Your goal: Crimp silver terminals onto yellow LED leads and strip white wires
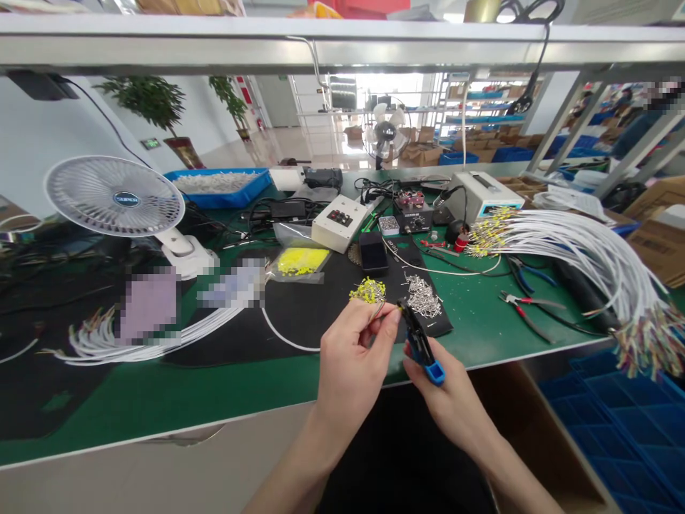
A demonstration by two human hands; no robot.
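Black-and-blue hand tool (420,341) is just on the near side of the silver parts pile (422,294). Right hand (454,392), also near side of that pile, is clamped on the tool's handle. Left hand (350,357), near-left of the pile: thumb and fingertips together at the tool's nose; can't tell what's between them, too small. Yellow parts pile (367,289) just left of the silver pile, red-handled pliers (518,310) right of it, white cable bundle (581,239) further right.
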